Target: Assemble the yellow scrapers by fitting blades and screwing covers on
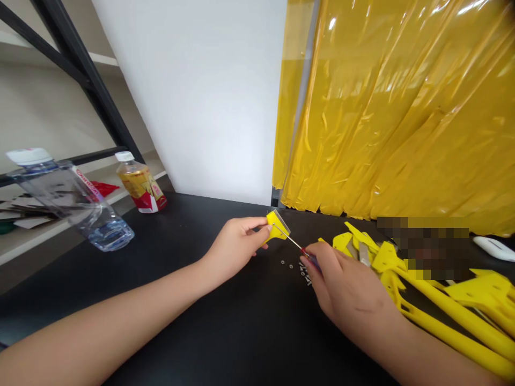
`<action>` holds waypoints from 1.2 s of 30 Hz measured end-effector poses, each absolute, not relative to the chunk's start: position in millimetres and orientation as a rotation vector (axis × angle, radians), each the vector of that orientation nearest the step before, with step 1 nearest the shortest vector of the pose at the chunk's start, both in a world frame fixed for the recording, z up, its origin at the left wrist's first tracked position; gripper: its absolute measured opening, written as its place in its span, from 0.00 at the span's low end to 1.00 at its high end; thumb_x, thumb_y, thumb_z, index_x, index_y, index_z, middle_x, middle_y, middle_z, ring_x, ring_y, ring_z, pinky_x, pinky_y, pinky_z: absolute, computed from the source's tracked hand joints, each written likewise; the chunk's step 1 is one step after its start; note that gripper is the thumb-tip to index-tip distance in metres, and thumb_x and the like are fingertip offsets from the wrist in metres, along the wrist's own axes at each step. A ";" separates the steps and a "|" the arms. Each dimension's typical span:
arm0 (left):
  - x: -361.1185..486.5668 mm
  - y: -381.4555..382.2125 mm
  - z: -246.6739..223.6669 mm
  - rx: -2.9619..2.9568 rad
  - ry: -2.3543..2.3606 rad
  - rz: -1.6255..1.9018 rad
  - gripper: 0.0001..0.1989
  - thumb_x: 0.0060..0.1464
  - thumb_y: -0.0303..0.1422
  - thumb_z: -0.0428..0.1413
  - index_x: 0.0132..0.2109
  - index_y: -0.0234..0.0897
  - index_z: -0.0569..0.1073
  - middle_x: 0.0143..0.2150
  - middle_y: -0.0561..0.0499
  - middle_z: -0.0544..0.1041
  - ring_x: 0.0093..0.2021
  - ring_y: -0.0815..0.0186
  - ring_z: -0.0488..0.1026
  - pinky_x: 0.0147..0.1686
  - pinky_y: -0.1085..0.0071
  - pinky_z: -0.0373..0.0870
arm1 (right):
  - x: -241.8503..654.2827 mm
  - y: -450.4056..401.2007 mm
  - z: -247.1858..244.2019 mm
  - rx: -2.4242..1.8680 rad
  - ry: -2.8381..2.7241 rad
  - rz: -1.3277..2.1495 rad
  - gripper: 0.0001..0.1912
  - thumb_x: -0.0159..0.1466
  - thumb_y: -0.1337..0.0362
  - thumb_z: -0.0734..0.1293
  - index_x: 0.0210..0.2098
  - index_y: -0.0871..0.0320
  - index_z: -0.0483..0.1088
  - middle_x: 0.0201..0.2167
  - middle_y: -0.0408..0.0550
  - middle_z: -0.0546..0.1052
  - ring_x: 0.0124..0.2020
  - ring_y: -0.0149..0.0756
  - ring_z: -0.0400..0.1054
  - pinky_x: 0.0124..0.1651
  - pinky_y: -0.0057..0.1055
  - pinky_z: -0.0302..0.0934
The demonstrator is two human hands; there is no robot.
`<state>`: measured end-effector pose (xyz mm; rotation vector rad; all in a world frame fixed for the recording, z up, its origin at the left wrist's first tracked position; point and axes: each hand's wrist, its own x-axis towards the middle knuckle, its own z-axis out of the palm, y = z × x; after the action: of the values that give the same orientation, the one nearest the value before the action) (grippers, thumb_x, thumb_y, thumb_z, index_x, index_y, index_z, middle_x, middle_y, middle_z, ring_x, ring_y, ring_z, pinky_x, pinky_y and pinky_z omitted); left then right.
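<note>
My left hand [243,241] pinches a small yellow plastic scraper head [278,229] with a clear or metallic strip along its far edge. A screwdriver [294,244] is in my right hand [354,287], fingers wrapped round its handle, which is mostly hidden. Its thin shaft points left, and the tip meets the face of the yellow piece near a hole or screw; which one is too small to tell. Below the shaft, small nuts [291,266] and several screws [308,279] lie on the black table [225,332], partly behind my right hand.
Yellow scraper parts with long handles [450,311] are piled at the right. A white rounded object [494,248] lies at far right. Two bottles, one clear [108,233] and one red-and-yellow labelled [141,187], stand at left. A white panel [201,107] and yellow plastic sheeting [402,118] close the back.
</note>
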<state>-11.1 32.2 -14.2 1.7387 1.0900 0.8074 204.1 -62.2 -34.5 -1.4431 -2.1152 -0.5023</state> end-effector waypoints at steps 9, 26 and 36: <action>-12.9 35.0 -16.3 1.720 1.092 0.834 0.16 0.64 0.43 0.57 0.50 0.42 0.83 0.41 0.50 0.83 0.39 0.61 0.80 0.28 0.72 0.73 | 209.3 -55.1 -39.6 -1.533 -2.072 -0.486 0.07 0.76 0.61 0.57 0.45 0.56 0.65 0.29 0.46 0.77 0.25 0.40 0.73 0.25 0.33 0.55; -12.0 34.1 -14.3 1.727 1.088 0.843 0.17 0.63 0.44 0.57 0.50 0.41 0.83 0.40 0.49 0.83 0.38 0.61 0.80 0.27 0.73 0.72 | 208.6 -56.9 -41.7 -1.474 -2.040 -0.427 0.10 0.75 0.60 0.59 0.51 0.58 0.63 0.36 0.52 0.80 0.31 0.44 0.78 0.27 0.33 0.61; -13.6 35.1 -17.8 1.769 1.070 0.826 0.16 0.64 0.44 0.56 0.49 0.41 0.83 0.40 0.50 0.83 0.38 0.61 0.80 0.28 0.73 0.72 | 208.1 -58.0 -40.0 -1.505 -2.078 -0.345 0.09 0.77 0.59 0.57 0.44 0.55 0.64 0.29 0.45 0.78 0.24 0.41 0.76 0.24 0.32 0.59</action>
<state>-13.6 35.1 -17.8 1.7686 1.0701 0.8256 208.1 -58.0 -40.0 -1.5047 -2.0779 -0.3452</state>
